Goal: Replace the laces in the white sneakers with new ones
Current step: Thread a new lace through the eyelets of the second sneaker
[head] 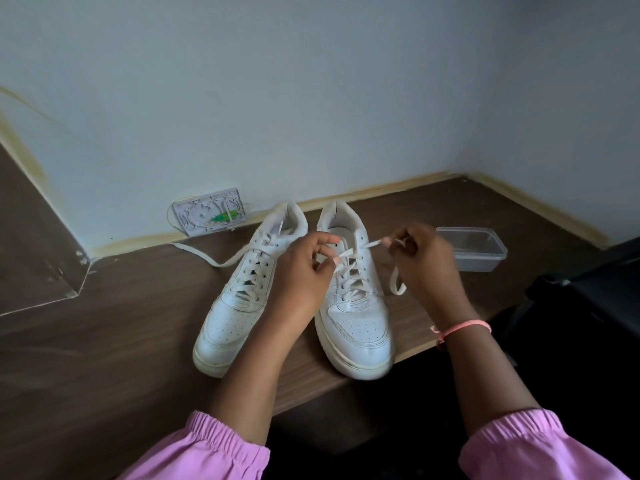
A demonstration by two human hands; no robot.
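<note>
Hands [304,268] [424,258] are pinching the flat cream lace [372,243] at the top eyelets of the right white leather sneaker [353,306] standing on the brown wooden tabletop [121,341], likely unthreading it, with pulling it free coming next.

A pale blue-grey wall [311,98] is seen behind a brown wood-grain table top [104,341], and a second wall [571,98] meets it in a corner at the right. A yellowish strip [374,190] is laid along the joint between wall and table. A small white wall plate [209,211] with green parts inside is fixed low on the wall. A clear plastic container [472,249] is placed on the table at the right. A dark object [595,289] is seen beyond the table edge. The light is dim and soft.
</note>
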